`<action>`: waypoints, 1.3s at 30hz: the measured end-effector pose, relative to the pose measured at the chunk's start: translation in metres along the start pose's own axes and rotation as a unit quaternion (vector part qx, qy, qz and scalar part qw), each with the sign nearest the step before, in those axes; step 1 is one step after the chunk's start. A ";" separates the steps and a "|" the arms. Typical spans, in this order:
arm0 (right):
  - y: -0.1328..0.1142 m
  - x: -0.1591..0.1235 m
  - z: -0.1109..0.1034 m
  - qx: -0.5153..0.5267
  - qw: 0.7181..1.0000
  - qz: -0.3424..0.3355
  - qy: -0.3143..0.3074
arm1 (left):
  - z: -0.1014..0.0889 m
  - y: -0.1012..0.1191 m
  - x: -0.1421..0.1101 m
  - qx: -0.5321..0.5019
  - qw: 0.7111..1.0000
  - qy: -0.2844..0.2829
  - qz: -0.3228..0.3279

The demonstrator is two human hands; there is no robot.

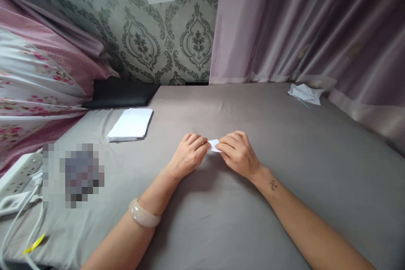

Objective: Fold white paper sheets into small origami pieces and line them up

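Both my hands meet at the middle of a grey sheet (221,219). A small folded piece of white paper (214,145) lies between them on the sheet. My left hand (189,154) has its fingers curled and pinches the paper's left end. My right hand (238,152) is closed too, with its fingertips pressed on the paper's right end. Most of the paper is hidden under the fingers. A pale bangle (144,215) sits on my left wrist.
A stack of white paper sheets (130,125) lies to the far left, with a black flat item (122,93) behind it. Crumpled white paper (305,93) sits far right by the curtain (310,25). A white power strip (19,177) with cables is at the left edge.
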State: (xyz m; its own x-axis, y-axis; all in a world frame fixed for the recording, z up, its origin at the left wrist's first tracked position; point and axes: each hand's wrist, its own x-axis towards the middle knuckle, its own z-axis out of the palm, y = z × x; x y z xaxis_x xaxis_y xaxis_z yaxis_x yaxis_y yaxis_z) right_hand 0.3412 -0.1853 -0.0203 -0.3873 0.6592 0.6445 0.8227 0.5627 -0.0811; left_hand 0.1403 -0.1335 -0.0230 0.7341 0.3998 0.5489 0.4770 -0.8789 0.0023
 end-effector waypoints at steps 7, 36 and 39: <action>0.000 -0.014 0.013 -0.099 0.994 -0.012 -0.045 | 0.012 0.005 0.000 0.066 0.995 -0.062 0.043; 0.018 -0.024 0.001 0.226 0.889 0.348 -0.191 | 0.008 -0.013 -0.015 -0.297 0.886 -0.154 -0.321; 0.017 -0.023 0.002 0.219 0.888 0.360 -0.184 | 0.006 -0.008 -0.012 -0.269 0.893 -0.155 -0.327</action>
State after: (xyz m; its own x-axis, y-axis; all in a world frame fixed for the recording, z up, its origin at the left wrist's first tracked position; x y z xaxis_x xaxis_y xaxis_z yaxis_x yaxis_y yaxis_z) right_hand 0.3638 -0.1900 -0.0381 -0.0024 0.9998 0.0207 0.7025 0.0164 -0.7115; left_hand 0.1308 -0.1293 -0.0347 0.5218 0.8527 0.0251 0.6133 -0.3954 0.6837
